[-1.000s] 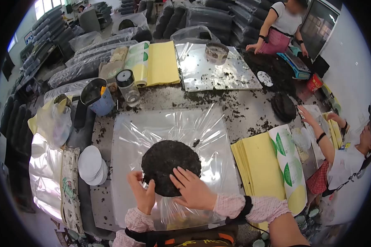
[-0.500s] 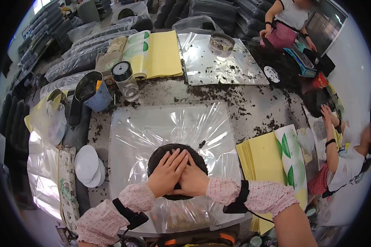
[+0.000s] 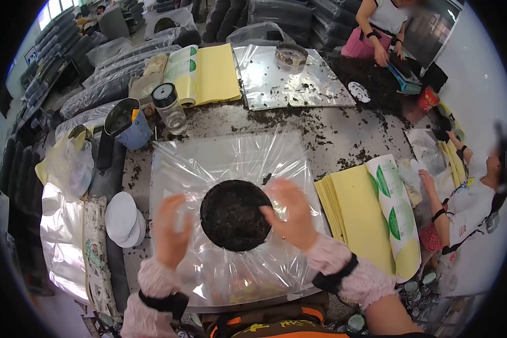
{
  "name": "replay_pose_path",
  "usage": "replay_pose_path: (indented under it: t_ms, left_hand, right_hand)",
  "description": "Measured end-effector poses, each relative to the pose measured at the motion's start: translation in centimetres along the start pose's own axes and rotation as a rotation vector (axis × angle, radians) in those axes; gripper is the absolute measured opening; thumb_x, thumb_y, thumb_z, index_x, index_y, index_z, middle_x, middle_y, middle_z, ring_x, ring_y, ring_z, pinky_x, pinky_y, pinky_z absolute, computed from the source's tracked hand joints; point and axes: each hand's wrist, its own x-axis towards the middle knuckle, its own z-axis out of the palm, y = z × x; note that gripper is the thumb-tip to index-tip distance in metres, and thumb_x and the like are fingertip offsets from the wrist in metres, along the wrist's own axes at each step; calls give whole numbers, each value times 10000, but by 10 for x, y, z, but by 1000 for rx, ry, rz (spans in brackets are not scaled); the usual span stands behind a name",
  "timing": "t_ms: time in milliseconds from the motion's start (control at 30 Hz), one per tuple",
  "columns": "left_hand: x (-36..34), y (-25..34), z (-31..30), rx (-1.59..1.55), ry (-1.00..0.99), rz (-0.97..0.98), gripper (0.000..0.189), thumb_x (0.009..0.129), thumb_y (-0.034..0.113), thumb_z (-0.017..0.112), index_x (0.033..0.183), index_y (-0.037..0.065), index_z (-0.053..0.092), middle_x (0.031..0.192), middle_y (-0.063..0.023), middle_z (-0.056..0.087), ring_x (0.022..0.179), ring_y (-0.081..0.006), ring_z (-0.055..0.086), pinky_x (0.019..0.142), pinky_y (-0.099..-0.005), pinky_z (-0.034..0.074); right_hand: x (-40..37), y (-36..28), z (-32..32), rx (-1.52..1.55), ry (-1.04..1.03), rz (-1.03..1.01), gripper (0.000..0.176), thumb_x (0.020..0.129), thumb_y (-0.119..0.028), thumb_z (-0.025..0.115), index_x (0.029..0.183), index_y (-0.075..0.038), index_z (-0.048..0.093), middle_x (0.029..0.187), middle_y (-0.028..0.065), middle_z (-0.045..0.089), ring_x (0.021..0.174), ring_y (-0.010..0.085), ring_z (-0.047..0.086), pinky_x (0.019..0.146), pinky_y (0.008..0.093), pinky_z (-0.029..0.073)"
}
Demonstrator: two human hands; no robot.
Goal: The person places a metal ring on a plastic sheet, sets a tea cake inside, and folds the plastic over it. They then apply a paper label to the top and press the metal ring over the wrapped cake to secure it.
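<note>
A round, dark disc of crumbly material (image 3: 236, 216) lies on a clear plastic film (image 3: 180, 169) spread over a pale board. To its left is my left hand (image 3: 172, 230), raised off the disc, blurred, with its fingers apart and nothing in it. My right hand (image 3: 292, 217) is at the disc's right edge, its thumb over or near the rim and the other fingers spread. Whether the thumb touches the disc cannot be made out. Both hands are blurred by motion.
White discs (image 3: 121, 218) are stacked at left. Behind stand a blue mug (image 3: 134, 133) and a glass jar (image 3: 173, 115). Yellow sheets (image 3: 357, 217) lie at right. Dark crumbs dot the metal table (image 3: 343, 132). Two people work at the right and back right.
My hands, earlier pressed together on top of the disc, have come apart to its left and right, exposing its surface. The co-workers' hands have moved too. The whole view has shifted slightly.
</note>
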Motion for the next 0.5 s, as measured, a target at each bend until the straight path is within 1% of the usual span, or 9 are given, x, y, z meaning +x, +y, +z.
replay_pose_path:
  t_ms: [33,100,133,200,300,333,400,467,500]
  left_hand:
    - [-21,-12,-14,141,239,-111,469,862,5,665,1310,-17,526,1159,-166,642,1039,-314,666,847,-382,553]
    - [-59,-45,-31,-356,-151,-572,408,911,49,634,1302,-11,533,1048,-129,668,883,-252,688,759,-330,564]
    - [-73,-51,-36,-603,-363,-802,380,935,71,619,1298,-8,537,992,-111,681,806,-221,700,716,-304,570]
    - [-50,-26,-58,-820,-198,-663,355,971,124,584,1299,-4,536,931,-93,676,722,-176,682,660,-264,559]
    - [-58,-55,-36,-1076,173,-485,390,996,219,554,1321,7,526,987,-112,655,803,-183,676,714,-289,561]
    - [-79,-88,-4,-1090,238,-512,451,969,252,604,1335,3,517,1041,-121,644,859,-198,674,755,-315,562]
    - [-94,-74,14,54,48,-127,862,779,433,809,1409,-26,443,1315,-163,536,1159,-295,583,1002,-443,473]
    - [-92,-44,46,87,122,171,1138,604,514,890,1446,-52,376,1435,-200,440,1312,-357,467,1128,-507,327]
    - [-85,-30,55,35,60,207,1122,617,513,882,1444,-49,373,1442,-206,437,1332,-371,445,1138,-519,303]
  right_hand:
    - [-7,-1,-28,-163,198,92,528,826,-164,750,1293,-1,564,1210,187,600,1184,340,554,1006,445,447]
    - [-56,37,-37,98,126,587,424,869,-155,734,1234,17,603,1082,169,652,987,241,655,867,361,527]
    - [-57,29,-54,267,-44,661,385,890,-143,710,1222,23,607,1035,156,662,934,211,661,828,336,535]
    - [-30,11,-94,605,-383,781,311,933,-120,664,1197,35,615,940,128,683,828,151,674,750,284,552]
    - [-2,30,-126,696,265,655,232,941,-51,625,1157,33,622,853,71,685,734,112,670,702,241,551]
    - [-7,33,-124,691,249,670,204,944,-34,612,1137,29,626,858,71,686,756,113,674,715,245,552]
    - [-19,44,-110,684,214,698,156,948,0,586,1095,22,635,869,69,687,800,116,681,742,252,554]
    - [-21,21,-93,690,216,589,133,945,4,583,1066,12,639,895,67,689,838,116,683,759,249,552]
    - [-22,6,-85,687,217,535,123,944,6,581,1051,7,641,908,65,690,857,117,683,767,247,551]
